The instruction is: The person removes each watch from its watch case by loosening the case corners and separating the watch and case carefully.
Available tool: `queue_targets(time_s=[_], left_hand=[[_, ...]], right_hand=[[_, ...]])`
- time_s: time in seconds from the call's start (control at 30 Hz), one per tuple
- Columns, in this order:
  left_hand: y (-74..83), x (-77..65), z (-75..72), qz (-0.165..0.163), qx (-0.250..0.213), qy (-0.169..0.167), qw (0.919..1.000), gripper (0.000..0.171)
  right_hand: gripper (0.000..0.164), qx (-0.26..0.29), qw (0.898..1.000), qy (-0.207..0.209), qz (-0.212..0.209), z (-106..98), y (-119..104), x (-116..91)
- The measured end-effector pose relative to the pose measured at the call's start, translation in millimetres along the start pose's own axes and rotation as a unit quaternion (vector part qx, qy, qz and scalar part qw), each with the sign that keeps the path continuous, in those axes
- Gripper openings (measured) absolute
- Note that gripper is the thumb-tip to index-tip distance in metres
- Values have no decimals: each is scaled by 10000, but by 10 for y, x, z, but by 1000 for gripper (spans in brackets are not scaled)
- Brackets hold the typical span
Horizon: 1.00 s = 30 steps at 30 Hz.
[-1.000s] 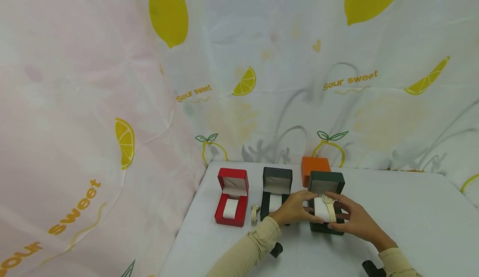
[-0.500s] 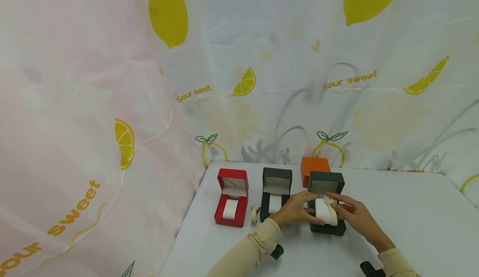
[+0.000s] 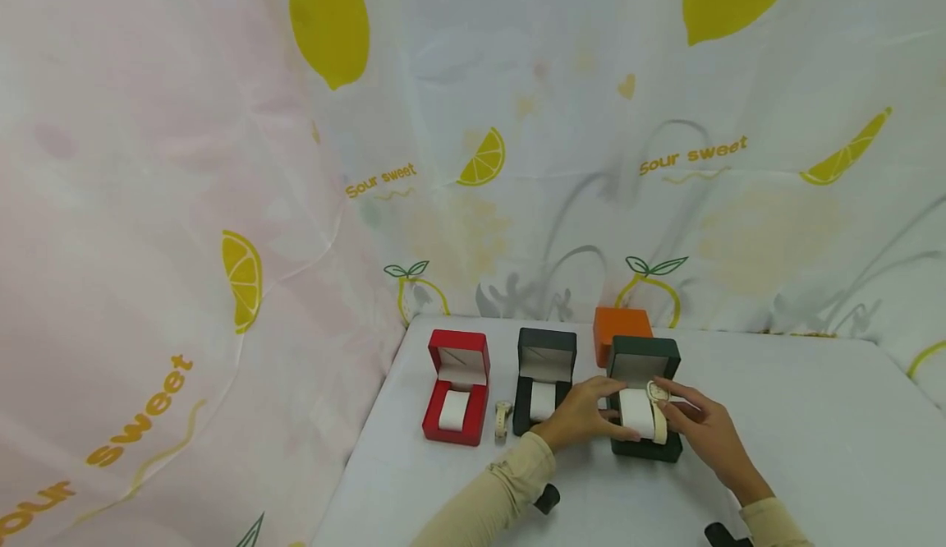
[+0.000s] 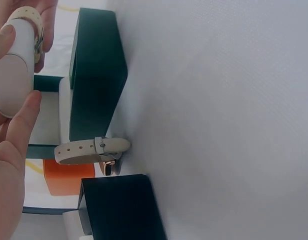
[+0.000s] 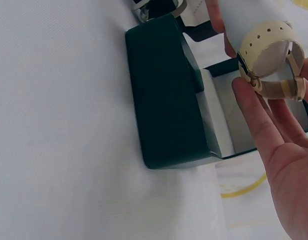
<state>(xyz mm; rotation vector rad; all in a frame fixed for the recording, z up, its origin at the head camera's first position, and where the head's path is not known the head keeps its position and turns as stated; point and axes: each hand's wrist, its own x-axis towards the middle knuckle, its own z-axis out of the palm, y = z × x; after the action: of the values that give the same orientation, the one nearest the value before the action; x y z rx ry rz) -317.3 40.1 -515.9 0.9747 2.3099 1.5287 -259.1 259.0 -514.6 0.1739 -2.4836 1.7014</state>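
In the head view my left hand (image 3: 580,415) grips a white watch cushion (image 3: 636,414) by its left end, above an open green watch box (image 3: 646,449). A cream-strapped wristwatch (image 3: 659,393) sits at the cushion's right end, its strap looped and its dial facing up. My right hand (image 3: 709,434) pinches this watch between thumb and fingers. The right wrist view shows the buckled strap (image 5: 271,47) around the cushion's tip, with fingers beneath it. In the left wrist view the cushion (image 4: 13,82) is held between thumb and fingers.
Open red (image 3: 434,429) and black (image 3: 522,408) watch boxes with white cushions stand to the left. One watch (image 3: 502,420) lies between them; another pale-strapped watch (image 4: 76,152) lies beside the green box. An orange box (image 3: 621,325) is behind.
The watch has shifted right along the cushion toward its end. My right thumb has moved up from below the strap to the watch. My left hand has stayed nearly still.
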Motion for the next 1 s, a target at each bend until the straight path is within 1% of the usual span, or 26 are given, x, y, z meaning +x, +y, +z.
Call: queue_targets(time_s=[0.1,0.2,0.33,0.47,0.6,0.77,1.0], left_hand=[[-5,1,-7,-24,10,-29,10000,76],[-2,1,-16,-69,41,-48,10000,77],[10,4,-26,-58,131,-64,9999,78],[19,10,-23,-6,239,-56,9997,78],[29,15,-10,-52,211,-50,9998,77],[27,12,-6,-118,159,-48,9998,78],[-14,2,0,-61,69,-71,9999,77]], right_hand=[[49,-96,9999,5,-59,-8,-10,5],[47,-252,9996,95,-117,-24,-25,13],[47,-390,9991,160,-63,-47,-35,30],[48,-308,9994,153,61,-58,-40,38],[46,-133,9998,166,-6,-93,-51,39],[44,28,9999,106,-128,-207,-40,63],[48,-53,9999,101,49,-379,13,109]])
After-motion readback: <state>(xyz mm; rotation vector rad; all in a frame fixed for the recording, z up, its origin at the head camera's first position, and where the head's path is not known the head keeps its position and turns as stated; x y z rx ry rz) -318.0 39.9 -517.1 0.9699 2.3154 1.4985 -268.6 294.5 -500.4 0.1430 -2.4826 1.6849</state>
